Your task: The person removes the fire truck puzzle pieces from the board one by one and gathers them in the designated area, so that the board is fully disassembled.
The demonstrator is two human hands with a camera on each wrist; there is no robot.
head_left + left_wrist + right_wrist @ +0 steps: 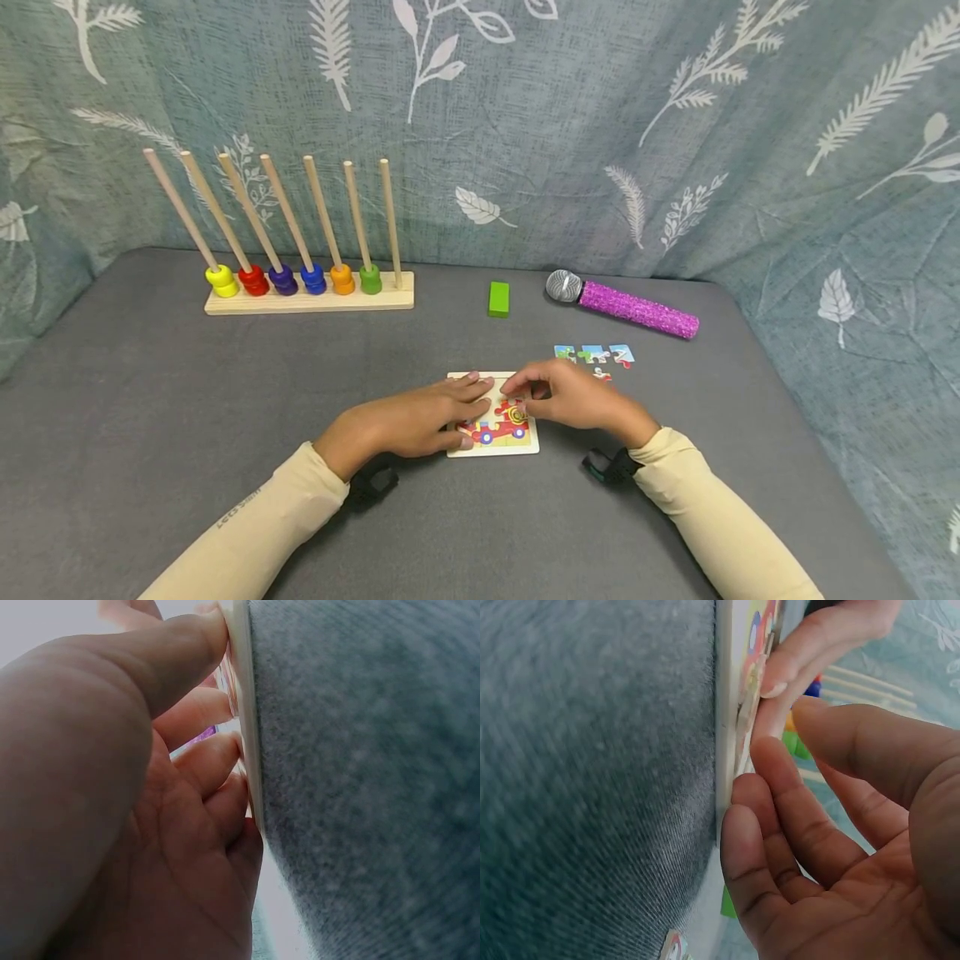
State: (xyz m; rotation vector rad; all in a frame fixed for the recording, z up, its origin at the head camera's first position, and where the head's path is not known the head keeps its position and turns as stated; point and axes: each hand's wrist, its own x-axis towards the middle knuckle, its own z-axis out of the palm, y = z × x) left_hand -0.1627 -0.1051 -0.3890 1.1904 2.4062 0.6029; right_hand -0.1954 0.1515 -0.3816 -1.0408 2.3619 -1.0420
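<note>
A shallow jigsaw board [492,451] with a pale rim lies flat, partly filled with pieces that show a red vehicle. My left hand [427,417] rests across its left side, fingers spread and the thumb near the front edge. Over the board's right side, my right hand [573,396] has bent fingers touching the rim and the thumb held off them. Close by its fingertips, a puzzle piece [516,412] with a yellow ring pattern sits on the board. In the right wrist view a piece [748,709] stands slightly raised from the board, near the left fingertips.
Several loose puzzle pieces [595,354] lie beyond the right hand. Farther back are a green block [498,299], a glittery purple microphone [637,310] and a wooden peg stand [307,303] with coloured rings. A patterned curtain [525,167] hangs behind the table.
</note>
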